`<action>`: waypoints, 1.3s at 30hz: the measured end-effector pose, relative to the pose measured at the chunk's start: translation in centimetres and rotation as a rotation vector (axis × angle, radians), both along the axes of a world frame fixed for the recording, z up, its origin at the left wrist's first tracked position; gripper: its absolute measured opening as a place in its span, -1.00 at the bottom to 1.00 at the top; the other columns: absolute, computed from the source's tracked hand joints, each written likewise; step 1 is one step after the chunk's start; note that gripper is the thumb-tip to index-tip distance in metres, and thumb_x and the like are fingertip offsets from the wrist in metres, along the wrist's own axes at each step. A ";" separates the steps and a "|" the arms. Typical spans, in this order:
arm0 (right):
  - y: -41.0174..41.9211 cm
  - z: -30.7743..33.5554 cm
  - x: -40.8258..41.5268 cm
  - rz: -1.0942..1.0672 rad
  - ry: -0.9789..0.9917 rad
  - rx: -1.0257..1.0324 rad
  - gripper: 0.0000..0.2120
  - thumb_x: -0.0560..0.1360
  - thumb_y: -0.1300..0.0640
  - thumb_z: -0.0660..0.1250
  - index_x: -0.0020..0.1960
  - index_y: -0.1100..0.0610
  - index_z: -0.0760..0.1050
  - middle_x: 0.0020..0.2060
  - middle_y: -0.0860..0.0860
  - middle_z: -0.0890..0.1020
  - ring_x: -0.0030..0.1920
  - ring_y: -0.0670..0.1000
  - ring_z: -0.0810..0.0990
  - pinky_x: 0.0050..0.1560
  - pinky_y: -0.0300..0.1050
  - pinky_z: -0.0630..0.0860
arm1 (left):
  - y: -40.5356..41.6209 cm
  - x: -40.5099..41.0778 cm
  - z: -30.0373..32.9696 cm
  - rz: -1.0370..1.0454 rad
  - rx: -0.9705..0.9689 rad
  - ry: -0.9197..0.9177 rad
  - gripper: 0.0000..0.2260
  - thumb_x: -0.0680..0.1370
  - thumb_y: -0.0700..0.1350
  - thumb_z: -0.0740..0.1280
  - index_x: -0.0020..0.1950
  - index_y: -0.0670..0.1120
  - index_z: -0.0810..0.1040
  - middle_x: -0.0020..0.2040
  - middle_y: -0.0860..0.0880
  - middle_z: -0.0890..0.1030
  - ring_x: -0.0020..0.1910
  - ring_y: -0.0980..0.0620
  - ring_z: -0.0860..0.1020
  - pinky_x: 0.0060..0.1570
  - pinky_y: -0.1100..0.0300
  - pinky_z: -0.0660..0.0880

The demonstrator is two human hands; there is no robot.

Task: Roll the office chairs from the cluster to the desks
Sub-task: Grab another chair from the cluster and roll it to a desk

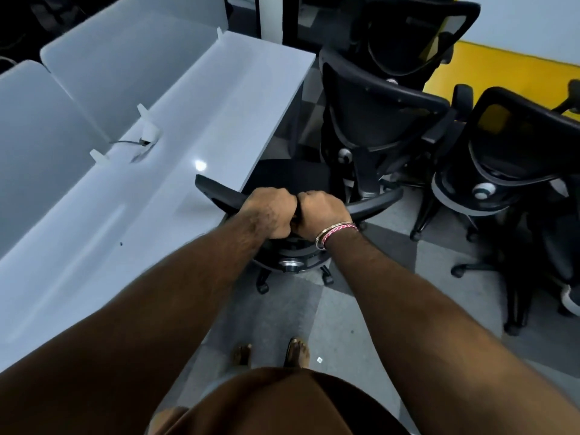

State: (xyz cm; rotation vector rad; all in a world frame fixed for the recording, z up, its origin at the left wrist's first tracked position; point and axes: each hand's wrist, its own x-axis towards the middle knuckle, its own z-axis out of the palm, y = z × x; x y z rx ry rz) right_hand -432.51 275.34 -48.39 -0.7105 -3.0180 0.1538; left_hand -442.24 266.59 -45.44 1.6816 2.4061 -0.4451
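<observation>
Floor (417, 246): carpet tiles in alternating light and dark grey, laid as a checker pattern; a small white scrap (319, 359) lies on one tile. Wall (533, 23) at upper right: pale upper part, with a broad yellow band (489, 67) running along its lower part. Frosted translucent divider panels (103, 73) stand along the far edge of the work surface at left, held by small white clips (145, 113). A thin grey cable (125, 142) emerges at the base of the panels. A bright spot of reflected overhead light (200, 165) shows on the glossy surface. Upper centre: a white upright post (270, 14) between dark openings. General lighting is dim and cool.
</observation>
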 end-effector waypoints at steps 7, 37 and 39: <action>1.7 -1.1 -2.2 -0.031 -0.167 0.059 -0.74 0.43 -0.13 0.28 -0.08 0.03 0.56 -0.23 0.01 0.64 -0.22 0.13 0.65 -0.31 -0.08 0.41 | 3.0 -3.1 -0.9 -0.148 -0.126 -0.068 -0.87 0.51 -0.09 0.31 -0.24 -0.06 0.47 -0.32 0.00 0.51 -0.39 0.04 0.44 -0.32 0.12 0.48; -10.1 -1.0 1.4 -0.435 -0.289 0.062 -0.82 0.46 -0.10 0.27 -0.18 -0.01 0.51 -0.29 -0.06 0.60 -0.28 0.05 0.61 -0.30 -0.11 0.42 | -4.9 -0.7 -1.9 -0.524 -0.099 -0.039 -0.82 0.50 -0.02 0.30 -0.27 -0.06 0.50 -0.32 -0.02 0.57 -0.35 0.01 0.53 -0.31 0.11 0.55; -11.0 -0.9 2.8 -0.440 -0.287 0.061 -0.82 0.46 -0.10 0.26 -0.17 -0.01 0.53 -0.26 -0.05 0.63 -0.22 0.06 0.65 -0.28 -0.11 0.44 | -5.6 0.6 -2.0 -0.558 -0.107 -0.026 -0.82 0.50 -0.01 0.29 -0.26 -0.05 0.51 -0.32 -0.01 0.56 -0.35 0.01 0.53 -0.30 0.10 0.55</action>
